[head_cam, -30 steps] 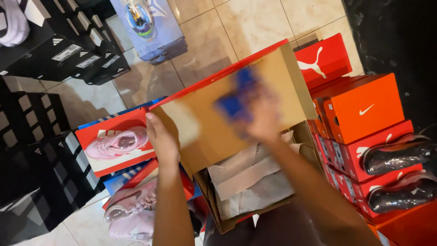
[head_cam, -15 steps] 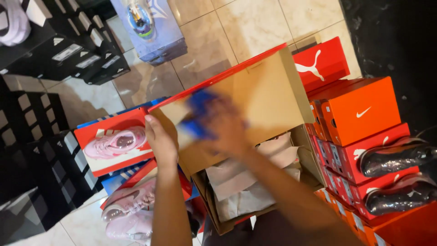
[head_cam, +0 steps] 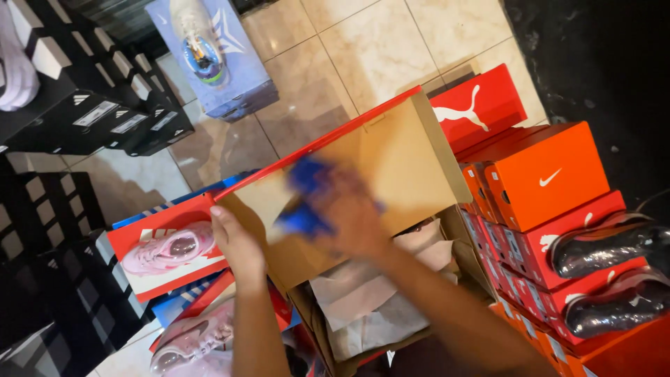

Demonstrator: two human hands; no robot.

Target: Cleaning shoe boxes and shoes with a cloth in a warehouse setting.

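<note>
Left hand [head_cam: 239, 246] clasping raw cardboard lid [head_cam: 363, 174]; blurred right hand [head_cam: 352, 213] clutching crumpled blue cloth [head_cam: 303, 199].

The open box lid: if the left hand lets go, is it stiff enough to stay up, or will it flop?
The lid looks like flat, unbent cardboard, so probably stiff and light. The left hand props its corner, so it would likely swing down on its hinge if released. The tissue paper beneath looks crumpled and floppy.

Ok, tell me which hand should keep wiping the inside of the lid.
Right. The right hand already presses the blue cloth on the lid, while the left hand steadies the lid's edge.
</note>
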